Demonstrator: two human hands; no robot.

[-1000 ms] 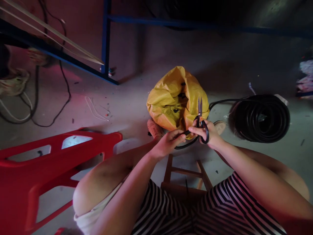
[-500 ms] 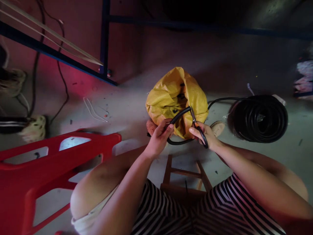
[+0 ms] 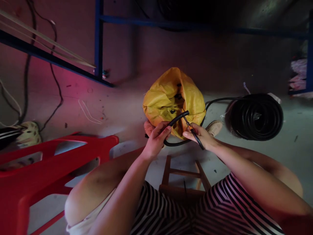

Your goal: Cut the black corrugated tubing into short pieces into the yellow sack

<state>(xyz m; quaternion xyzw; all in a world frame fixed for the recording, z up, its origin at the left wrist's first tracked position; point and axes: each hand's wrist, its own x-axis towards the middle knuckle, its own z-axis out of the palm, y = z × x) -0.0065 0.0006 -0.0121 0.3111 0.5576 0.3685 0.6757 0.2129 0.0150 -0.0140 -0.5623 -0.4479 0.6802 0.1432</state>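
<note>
My left hand is closed round a black corrugated tube, whose free end points up and to the right. Black-handled scissors are in my right hand, with the fingers wrapped about the handles. Their blades cross the tube near its free end; whether they touch it I cannot tell. Below both hands sits a yellow bag, its mouth open and small black pieces inside. The tube loops under my hands and runs behind the bag towards a black coil.
A large coil of black tubing lies on the floor at the right. To the left is a red plastic stool. Blue metal frames stand ahead. Another person's shoe shows at the far left. Cables run across the floor.
The scissors have turned, their blades now pointing up and left across the tube. The tube's free end has dipped slightly. The whole view has shifted a little.
</note>
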